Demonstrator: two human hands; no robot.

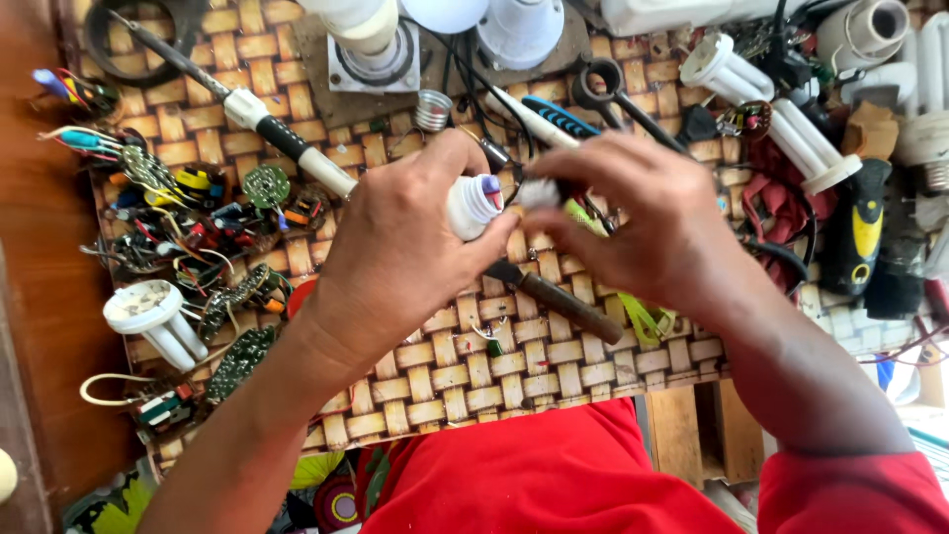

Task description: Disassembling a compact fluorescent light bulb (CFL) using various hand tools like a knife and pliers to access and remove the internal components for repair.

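Note:
My left hand [400, 247] grips a small white lamp base [473, 206] with coloured parts showing in its open end. My right hand [643, 222] pinches a small white piece [539, 194] right beside that open end, almost touching it. Both hands hover over a woven bamboo mat [474, 381]. Green and yellow strips [633, 318] show under my right hand; what they belong to is hidden.
A rusty-handled tool [563, 300] lies under my hands. A soldering iron [267, 127] lies to the left, beside circuit boards and wire scraps [198, 227]. White lamp tubes [158, 321], black scissors [618, 94], lamp housings [519, 30] and a black-yellow tool [860, 232] crowd the edges.

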